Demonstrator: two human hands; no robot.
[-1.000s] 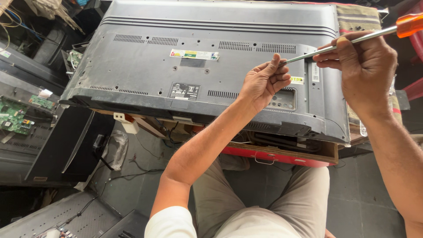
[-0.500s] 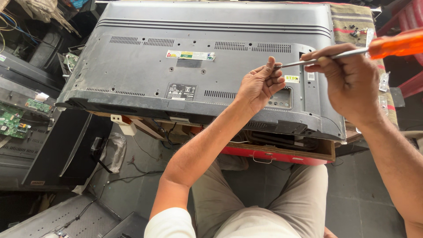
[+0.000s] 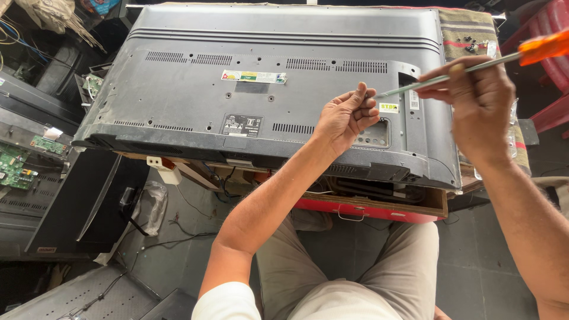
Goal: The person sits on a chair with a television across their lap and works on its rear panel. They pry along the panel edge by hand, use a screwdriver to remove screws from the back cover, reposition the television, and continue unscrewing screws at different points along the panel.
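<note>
A grey flat-screen television lies face down on a low table, its vented back cover up. My right hand grips a screwdriver with an orange handle, its metal shaft pointing left over the cover's right side. My left hand hovers just at the screwdriver's tip, fingers pinched together as if around something tiny; I cannot see what. Both hands are above the port recess near the set's front right.
A striped cloth with small screws lies under the set's far right. A red-fronted wooden drawer sits below the table edge. Circuit boards, black panels and cables crowd the left floor. Red plastic chairs stand at right.
Both hands have drifted slightly right and away from the cover. The screwdriver tip stays against my pinched left fingers, and the view has shifted a little.
</note>
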